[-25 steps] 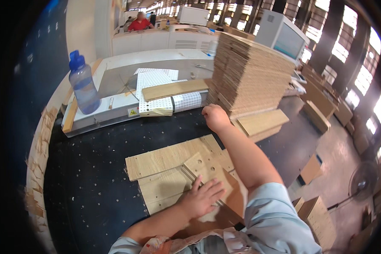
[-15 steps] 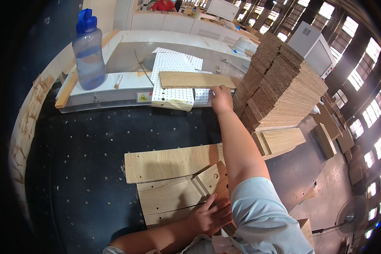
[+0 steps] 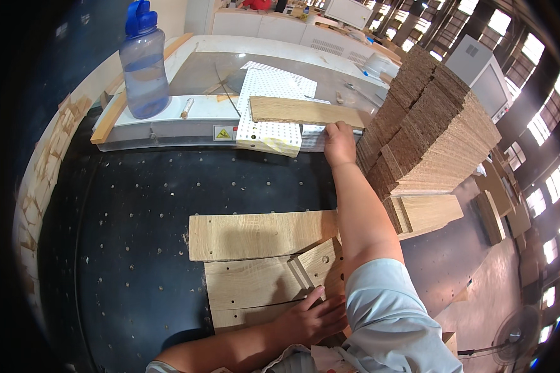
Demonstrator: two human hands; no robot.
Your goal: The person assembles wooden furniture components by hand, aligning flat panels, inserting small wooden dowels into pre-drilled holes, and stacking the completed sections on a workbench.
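Against the plank (image 3: 305,112), right hand (image 3: 340,145) rests (earlier apart); left hand (image 3: 315,319) lower.

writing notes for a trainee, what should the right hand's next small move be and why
Probably lift the board lying on the perforated sheet with the right hand: that hand is at the board's front edge, near its right end, and nothing is stacked on it.

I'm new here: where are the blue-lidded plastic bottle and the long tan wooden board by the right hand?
Blue-lidded plastic bottle (image 3: 145,76), head view: on its body.
Long tan wooden board (image 3: 306,110), head view: on its top face.
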